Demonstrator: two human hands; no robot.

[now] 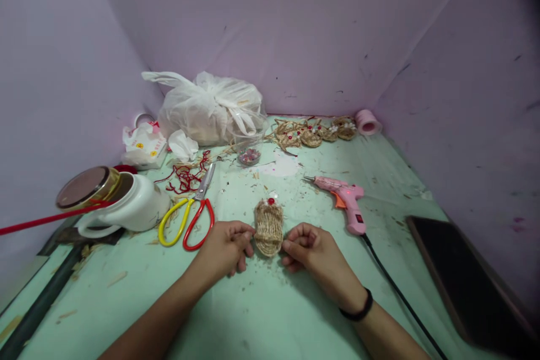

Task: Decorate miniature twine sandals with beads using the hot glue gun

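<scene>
A small woven straw slipper (269,228), trimmed at its far end with a red bead and white bits, lies upright in the view between my two hands. My left hand (232,247) is at its left edge, fingers loosely bent and apart, with the fingertips touching or nearly touching the straw. On the other side, my right hand (306,247) has thumb and forefinger pinched at the slipper's lower right edge. Left of my left hand lie scissors (198,202) with one yellow and one red handle. A pink glue gun (348,197) rests to the right of my right hand.
Along the back are a tied white plastic bag (211,107), a clear cup (248,149) of beads, several straw pieces (312,134) and a pink spool (368,122). At left are a white mug (141,202), red thread (185,177) and a hammer (46,292). A dark tablet (459,281) lies right.
</scene>
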